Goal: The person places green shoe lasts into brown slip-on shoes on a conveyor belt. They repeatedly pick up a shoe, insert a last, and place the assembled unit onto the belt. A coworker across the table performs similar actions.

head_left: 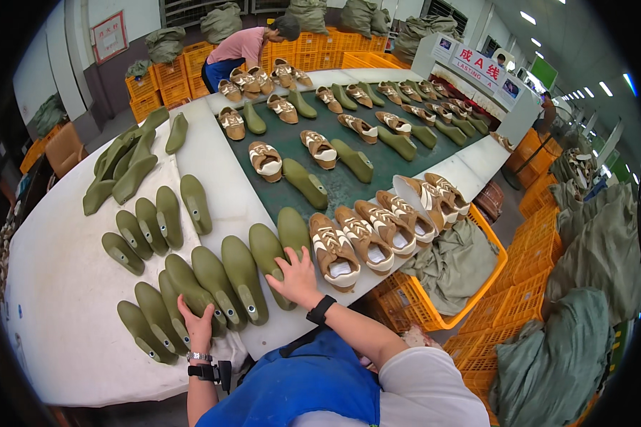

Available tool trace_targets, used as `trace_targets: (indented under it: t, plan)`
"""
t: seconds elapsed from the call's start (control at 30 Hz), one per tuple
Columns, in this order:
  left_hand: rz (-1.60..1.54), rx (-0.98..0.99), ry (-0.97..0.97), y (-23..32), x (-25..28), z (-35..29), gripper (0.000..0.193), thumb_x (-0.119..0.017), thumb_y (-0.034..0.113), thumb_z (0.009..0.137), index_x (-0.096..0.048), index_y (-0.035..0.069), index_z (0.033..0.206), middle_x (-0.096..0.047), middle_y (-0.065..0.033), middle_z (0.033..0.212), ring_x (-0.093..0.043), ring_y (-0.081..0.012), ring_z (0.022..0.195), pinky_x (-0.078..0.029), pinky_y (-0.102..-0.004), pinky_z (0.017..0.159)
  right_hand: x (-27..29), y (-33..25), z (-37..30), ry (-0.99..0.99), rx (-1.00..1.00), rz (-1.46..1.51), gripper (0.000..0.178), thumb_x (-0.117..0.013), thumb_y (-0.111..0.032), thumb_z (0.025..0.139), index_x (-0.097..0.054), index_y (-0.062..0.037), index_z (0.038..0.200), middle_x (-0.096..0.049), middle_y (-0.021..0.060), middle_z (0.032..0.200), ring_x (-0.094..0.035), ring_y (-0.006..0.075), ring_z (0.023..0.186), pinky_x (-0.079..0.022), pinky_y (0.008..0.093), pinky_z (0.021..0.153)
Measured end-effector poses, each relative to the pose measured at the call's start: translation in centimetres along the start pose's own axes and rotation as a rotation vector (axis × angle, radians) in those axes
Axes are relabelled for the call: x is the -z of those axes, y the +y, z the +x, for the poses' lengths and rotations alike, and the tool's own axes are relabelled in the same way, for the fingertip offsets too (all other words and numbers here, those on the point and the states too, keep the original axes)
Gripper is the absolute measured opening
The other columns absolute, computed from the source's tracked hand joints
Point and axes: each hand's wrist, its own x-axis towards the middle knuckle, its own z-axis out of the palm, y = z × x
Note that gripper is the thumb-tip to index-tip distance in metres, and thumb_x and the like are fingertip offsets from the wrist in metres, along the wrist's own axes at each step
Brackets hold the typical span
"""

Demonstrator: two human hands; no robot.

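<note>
Olive-green shoe lasts stand in a row at the near edge of the white table. My left hand (198,327) grips the heel end of a shoe last (185,279), thumb and fingers on either side. Further right, my right hand (297,280) holds a last (266,252) with the thumb on it, its fingers reaching against the neighbouring last (293,229). The undersides of both hands' grips are partly hidden. Just right of my right hand, a brown-and-white sneaker (335,250) begins a row of several similar shoes. Left of my left hand are more lasts (144,329).
A green conveyor belt (263,206) carries sneakers and lasts in rows. More lasts lie piled (124,160) on the left of the white table (57,285). An orange crate (413,299) with grey-green cloth stands at right. A person in pink (238,48) bends across the far side.
</note>
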Motion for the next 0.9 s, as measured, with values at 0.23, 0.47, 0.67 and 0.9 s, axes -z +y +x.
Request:
trace_targets:
  t: [0.23, 0.47, 0.67, 0.9]
  plan:
    - [0.415, -0.079, -0.044, -0.5, -1.3, -0.6, 0.096, -0.071, 0.016, 0.063, -0.019, 0.005, 0.142, -0.013, -0.0355, 0.144, -0.014, -0.0455, 0.137, -0.021, -0.0436, 0.111, 0.3, 0.0, 0.0, -0.003, -0.021, 0.005, 0.050, -0.064, -0.045, 0.076, -0.064, -0.0104, 0.112, -0.045, 0.0144, 0.130, -0.031, 0.0475, 0.125, -0.038, 0.0541, 0.097]
    - [0.460, -0.026, 0.010, 0.1, -1.7, -0.9, 0.096, -0.069, 0.011, 0.061, -0.019, 0.008, 0.143, -0.016, -0.0329, 0.144, -0.022, -0.0420, 0.135, -0.026, -0.0399, 0.110, 0.0, 0.0, 0.0, 0.032, -0.008, 0.004, 0.049, -0.065, -0.045, 0.076, -0.064, -0.0107, 0.111, -0.045, 0.0141, 0.129, -0.031, 0.0473, 0.124, -0.038, 0.0543, 0.097]
    - [0.102, 0.091, -0.109, 1.8, -0.3, -1.3, 0.088, -0.062, 0.001, 0.063, -0.020, 0.009, 0.140, -0.031, -0.0237, 0.137, -0.038, -0.0300, 0.123, -0.036, -0.0356, 0.101, 0.1, 0.1, 0.1, 0.018, -0.039, 0.003, 0.049, -0.065, -0.044, 0.076, -0.064, -0.0102, 0.111, -0.046, 0.0140, 0.129, -0.031, 0.0476, 0.124, -0.038, 0.0542, 0.097]
    - [-0.085, 0.013, -0.095, 0.2, -0.4, -1.7, 0.084, -0.056, -0.005, 0.065, -0.019, 0.007, 0.139, -0.034, -0.0177, 0.136, -0.040, -0.0263, 0.121, -0.034, -0.0326, 0.101, 0.8, 0.3, 0.3, -0.011, -0.055, 0.005, 0.052, -0.062, -0.046, 0.076, -0.063, -0.0085, 0.112, -0.045, 0.0141, 0.130, -0.031, 0.0476, 0.124, -0.037, 0.0535, 0.096]
